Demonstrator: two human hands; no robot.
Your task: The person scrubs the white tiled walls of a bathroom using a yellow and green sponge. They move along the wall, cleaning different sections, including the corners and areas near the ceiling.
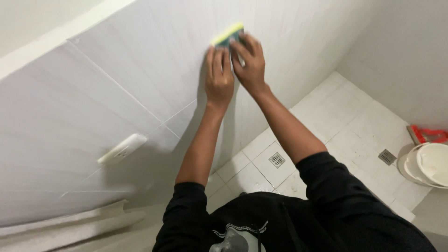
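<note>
Both of my hands press a sponge (227,35) with a yellow top and a dark green scouring side flat against the white tiled wall (140,74). My left hand (218,77) lies just below and left of the sponge, fingers together and touching its lower edge. Over the sponge's right side, my right hand (250,61) spreads its fingers and hides most of it. Both arms reach up from black sleeves.
A white wall socket (122,148) sits low on the wall at left. The white tiled floor has two square drains (276,159) (387,157). A white bucket (428,163) and a red object (429,135) stand at the right edge.
</note>
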